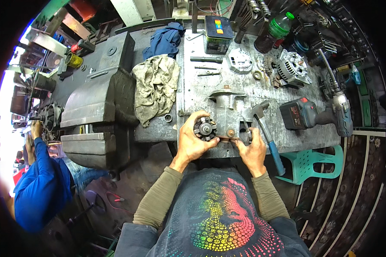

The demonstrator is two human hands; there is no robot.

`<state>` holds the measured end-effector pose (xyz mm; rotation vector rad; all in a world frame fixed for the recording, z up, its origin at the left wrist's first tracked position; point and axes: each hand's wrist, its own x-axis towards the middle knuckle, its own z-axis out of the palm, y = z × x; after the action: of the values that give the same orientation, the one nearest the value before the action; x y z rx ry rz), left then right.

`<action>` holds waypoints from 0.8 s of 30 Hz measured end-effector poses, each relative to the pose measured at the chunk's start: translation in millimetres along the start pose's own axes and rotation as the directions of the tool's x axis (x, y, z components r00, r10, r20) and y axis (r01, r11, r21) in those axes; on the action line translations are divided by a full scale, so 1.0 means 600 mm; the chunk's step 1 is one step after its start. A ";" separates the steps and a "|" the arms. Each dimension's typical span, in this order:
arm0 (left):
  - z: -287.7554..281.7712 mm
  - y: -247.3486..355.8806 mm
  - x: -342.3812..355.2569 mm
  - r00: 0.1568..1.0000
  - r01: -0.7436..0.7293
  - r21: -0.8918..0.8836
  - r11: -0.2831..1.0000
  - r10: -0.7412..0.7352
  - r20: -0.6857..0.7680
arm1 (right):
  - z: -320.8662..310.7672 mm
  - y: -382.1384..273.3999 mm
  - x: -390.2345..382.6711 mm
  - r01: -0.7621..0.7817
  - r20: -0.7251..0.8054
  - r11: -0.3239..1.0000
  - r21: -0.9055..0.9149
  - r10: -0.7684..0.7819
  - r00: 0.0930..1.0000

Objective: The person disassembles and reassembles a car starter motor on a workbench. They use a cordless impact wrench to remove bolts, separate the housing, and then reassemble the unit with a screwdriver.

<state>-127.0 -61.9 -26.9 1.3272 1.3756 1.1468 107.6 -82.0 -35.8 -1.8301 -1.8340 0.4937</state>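
Observation:
My left hand (pixel 192 139) curls around an alternator rotor (pixel 206 128), its dark claw-like segments and central shaft end facing up. Fingers and thumb of my right hand (pixel 251 150) close on a dark, ring-shaped metal part (pixel 245 133), partly hidden by the fingers. Between the hands stands a grey cast-metal fixture (pixel 227 109) with a bolt low on its front, at the bench's near edge. Just right of my right hand lies a hammer (pixel 269 132) with a blue grip, its handle reaching past the edge.
A large bench vise (pixel 94 118) and a stained rag (pixel 156 88) are on the left. To the right lie a cordless impact wrench (pixel 341 113) and an alternator housing (pixel 292 68). A green stool (pixel 315 162) stands by the bench. At far left, another person (pixel 45 180) works.

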 end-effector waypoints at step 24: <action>-0.047 -0.003 -0.005 0.963 -0.004 0.050 0.999 -0.009 0.270 | -0.035 -0.083 -0.070 0.172 0.166 0.938 0.299 -0.229 0.959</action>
<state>-154.9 -66.3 -23.7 1.4578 1.2117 0.8960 78.0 -127.6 6.5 -1.4278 -1.9390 0.8389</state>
